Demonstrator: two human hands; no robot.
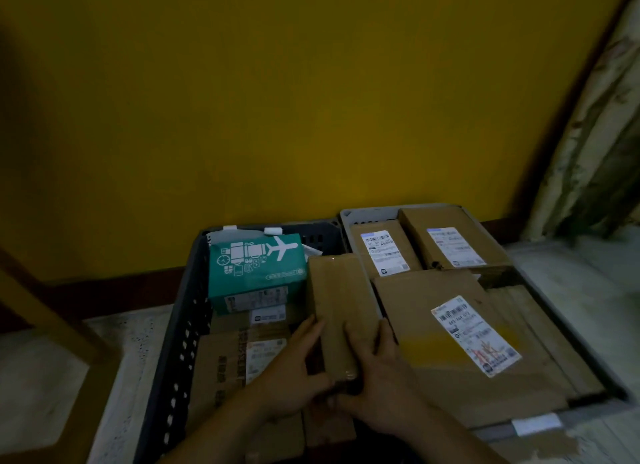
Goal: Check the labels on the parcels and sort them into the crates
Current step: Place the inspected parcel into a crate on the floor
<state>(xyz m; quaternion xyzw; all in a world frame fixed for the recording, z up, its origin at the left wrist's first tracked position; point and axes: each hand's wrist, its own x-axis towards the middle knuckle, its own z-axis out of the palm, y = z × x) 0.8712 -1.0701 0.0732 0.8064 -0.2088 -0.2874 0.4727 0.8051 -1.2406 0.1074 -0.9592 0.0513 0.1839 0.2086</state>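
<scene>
Taking the long brown parcel [337, 311] held over the seam between the two crates as the landmark, start at the far left of it: the dark crate [180, 325] sits on the floor below the yellow wall [277, 100], already loaded. Inside it, up and to the left of the parcel, a teal box [254, 269] printed with a plane stands on flatter cartons; nearer and to the left lies a labelled carton [239, 356] that the left forearm crosses. The left hand [294, 370] clasps the parcel's near left edge, fingers laid up along its side. The parcel's upper face shows tape and no label, so the label is probably underneath or on an end; I would tip it toward the camera with both hands before committing it to either side. The light is dim, so bring the label up close. The right hand [377, 380] grips the parcel's near right edge, thumb on top, so both hands are closed on it. Right of the parcel the grey crate [360, 214] holds a big carton [460, 339] with its label facing up, and two labelled boxes [384, 252] behind it. Set the parcel down flat, label up, where a gap remains
</scene>
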